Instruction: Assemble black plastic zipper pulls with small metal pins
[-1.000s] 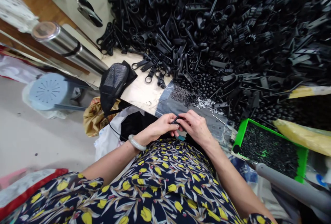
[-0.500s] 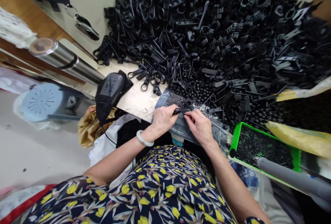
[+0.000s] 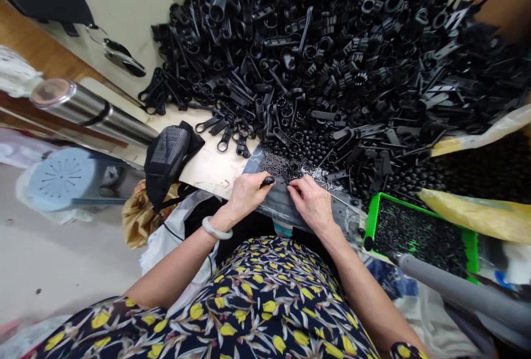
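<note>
Hands parting since earlier joined grip. Left hand (image 3: 248,195) curling closed around black piece (image 3: 268,181), fingers hiding most of it, over denim cloth (image 3: 282,202), left of metal pins (image 3: 329,180). Right hand (image 3: 312,202) pinching fingertips together; cannot tell if holding anything.
</note>
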Available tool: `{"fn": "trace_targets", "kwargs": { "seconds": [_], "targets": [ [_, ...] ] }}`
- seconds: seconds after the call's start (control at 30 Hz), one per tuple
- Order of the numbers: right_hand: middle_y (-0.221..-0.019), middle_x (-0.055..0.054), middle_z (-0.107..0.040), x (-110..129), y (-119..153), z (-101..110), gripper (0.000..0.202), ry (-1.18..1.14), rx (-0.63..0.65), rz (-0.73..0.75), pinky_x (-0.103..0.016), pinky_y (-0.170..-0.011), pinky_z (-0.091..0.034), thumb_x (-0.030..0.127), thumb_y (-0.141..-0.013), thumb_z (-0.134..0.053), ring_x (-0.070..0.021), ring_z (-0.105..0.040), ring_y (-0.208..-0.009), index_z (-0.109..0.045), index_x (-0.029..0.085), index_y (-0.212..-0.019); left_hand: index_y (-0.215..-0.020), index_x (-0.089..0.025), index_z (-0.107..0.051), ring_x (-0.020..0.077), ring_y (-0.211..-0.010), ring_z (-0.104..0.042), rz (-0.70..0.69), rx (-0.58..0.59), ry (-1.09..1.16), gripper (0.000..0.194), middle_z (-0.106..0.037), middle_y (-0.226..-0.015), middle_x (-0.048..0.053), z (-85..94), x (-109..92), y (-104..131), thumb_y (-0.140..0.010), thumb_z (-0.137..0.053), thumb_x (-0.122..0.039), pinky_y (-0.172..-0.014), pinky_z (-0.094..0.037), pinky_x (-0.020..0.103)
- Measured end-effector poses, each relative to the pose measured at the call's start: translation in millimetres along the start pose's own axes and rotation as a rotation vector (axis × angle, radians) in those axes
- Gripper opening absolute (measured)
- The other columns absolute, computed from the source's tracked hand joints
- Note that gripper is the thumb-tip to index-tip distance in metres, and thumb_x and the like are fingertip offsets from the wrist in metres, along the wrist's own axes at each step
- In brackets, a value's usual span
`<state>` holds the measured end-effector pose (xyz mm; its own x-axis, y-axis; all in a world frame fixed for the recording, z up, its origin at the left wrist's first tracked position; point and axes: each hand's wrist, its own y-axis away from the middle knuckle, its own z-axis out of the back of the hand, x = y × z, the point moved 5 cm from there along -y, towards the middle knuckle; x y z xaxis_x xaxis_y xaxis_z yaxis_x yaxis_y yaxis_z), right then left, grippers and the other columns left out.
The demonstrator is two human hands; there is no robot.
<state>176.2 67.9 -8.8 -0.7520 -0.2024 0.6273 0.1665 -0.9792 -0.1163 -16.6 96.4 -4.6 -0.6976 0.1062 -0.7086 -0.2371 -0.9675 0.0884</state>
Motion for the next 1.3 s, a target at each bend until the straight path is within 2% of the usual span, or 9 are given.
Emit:
{"fn": "trace_targets", "kwargs": {
  "seconds": [0.1, 0.23, 0.4, 0.63, 0.73, 0.9, 1.07, 1.17, 1.3],
  "targets": [
    [-0.079, -0.003, -0.069, 3.9, 0.9, -2.8, 0.029, -0.383, 0.020, -0.150, -0.029, -0.063, -0.047, 0.047, -0.100, -0.061, -0.0152, -0.059, -0.064, -0.074, 0.024, -0.091, -0.098, -0.024, -0.078, 0.0224, -0.087, -0.072, 0.022, -0.084, 0.219, 0.015, -0.081, -0.098, 0.007, 5.4, 0.8, 15.3, -0.094, -0.068, -0.034, -0.081, -0.051, 0.030],
    [-0.060, 0.002, -0.061, 12.0, 1.2, -27.0, 0.040, -0.882, 0.152, -0.456, -0.024, -0.045, -0.038, 0.061, -0.086, -0.073, -0.0109, -0.049, -0.047, -0.072, 0.021, -0.081, -0.100, -0.022, -0.078, 0.0208, -0.086, -0.072, 0.012, -0.137, 0.354, 0.018, -0.081, -0.099, 0.006, 3.6, -2.3, 31.0, -0.095, -0.067, -0.036, -0.081, -0.053, 0.029],
    [-0.060, 0.003, -0.061, 17.2, 1.3, -42.1, 0.040, -1.052, 0.155, -0.554, -0.021, -0.043, -0.035, 0.056, -0.076, -0.083, -0.0077, -0.045, -0.046, -0.072, 0.019, -0.078, -0.096, -0.022, -0.080, 0.0181, -0.080, -0.070, 0.025, -0.160, 0.416, 0.015, -0.079, -0.093, 0.004, 0.1, 1.2, 38.0, -0.093, -0.071, -0.034, -0.078, -0.052, 0.027],
    [-0.061, 0.003, -0.060, 14.4, 11.2, -41.7, 0.035, -0.888, 0.201, -0.438, -0.023, -0.048, -0.039, 0.054, -0.085, -0.077, -0.0096, -0.049, -0.050, -0.074, 0.019, -0.086, -0.085, -0.017, -0.075, 0.0127, -0.064, -0.057, 0.177, -0.067, 0.534, 0.020, -0.068, -0.073, 0.000, -1.3, 9.9, 41.0, -0.089, -0.072, -0.037, -0.064, -0.044, 0.023],
    [-0.071, 0.001, -0.064, 18.7, 7.8, -33.0, 0.028, -0.680, 0.144, -0.239, -0.025, -0.053, -0.043, 0.048, -0.093, -0.071, -0.0113, -0.052, -0.056, -0.075, 0.021, -0.087, -0.085, -0.017, -0.074, 0.0104, -0.056, -0.050, 0.228, -0.025, 0.613, 0.021, -0.061, -0.063, -0.003, -0.1, 12.4, 39.6, -0.088, -0.073, -0.038, -0.058, -0.041, 0.022],
    [-0.092, -0.006, -0.071, 27.7, -3.5, -21.7, 0.021, -0.254, 0.068, 0.099, -0.032, -0.076, -0.052, 0.034, -0.103, -0.059, -0.0174, -0.064, -0.078, -0.076, 0.023, -0.105, -0.086, -0.017, -0.071, 0.0082, -0.047, -0.044, 0.345, -0.079, 0.774, 0.025, -0.058, -0.056, -0.005, 1.0, 17.4, 40.4, -0.085, -0.075, -0.041, -0.048, -0.035, 0.021],
    [-0.095, -0.005, -0.072, 6.3, -12.4, 5.0, 0.021, -0.171, -0.126, 0.042, -0.032, -0.073, -0.053, 0.034, -0.104, -0.058, -0.0171, -0.064, -0.074, -0.076, 0.025, -0.108, -0.088, -0.015, -0.068, 0.0045, -0.039, -0.039, 0.454, -0.067, 1.003, 0.030, -0.065, -0.061, -0.001, -9.5, 14.6, 46.2, -0.082, -0.078, -0.042, -0.039, -0.024, 0.020],
    [-0.099, -0.005, -0.071, 3.2, -14.8, 9.5, 0.022, -0.060, -0.059, 0.107, -0.031, -0.073, -0.051, 0.034, -0.106, -0.056, -0.0166, -0.065, -0.078, -0.075, 0.025, -0.108, -0.086, -0.014, -0.067, 0.0032, -0.037, -0.039, 0.506, -0.008, 1.116, 0.030, -0.065, -0.061, -0.001, -17.8, 11.9, 48.0, -0.080, -0.080, -0.040, -0.038, -0.020, 0.019],
    [-0.102, -0.006, -0.069, 11.3, -19.9, -3.1, 0.027, 0.192, 0.085, 0.228, -0.029, -0.067, -0.045, 0.033, -0.109, -0.049, -0.0165, -0.064, -0.083, -0.074, 0.026, -0.111, -0.085, -0.014, -0.067, 0.0025, -0.037, -0.039, 0.519, -0.004, 1.133, 0.031, -0.064, -0.060, -0.001, -21.3, 11.0, 46.7, -0.079, -0.082, -0.040, -0.037, -0.019, 0.019]
  ]
}}
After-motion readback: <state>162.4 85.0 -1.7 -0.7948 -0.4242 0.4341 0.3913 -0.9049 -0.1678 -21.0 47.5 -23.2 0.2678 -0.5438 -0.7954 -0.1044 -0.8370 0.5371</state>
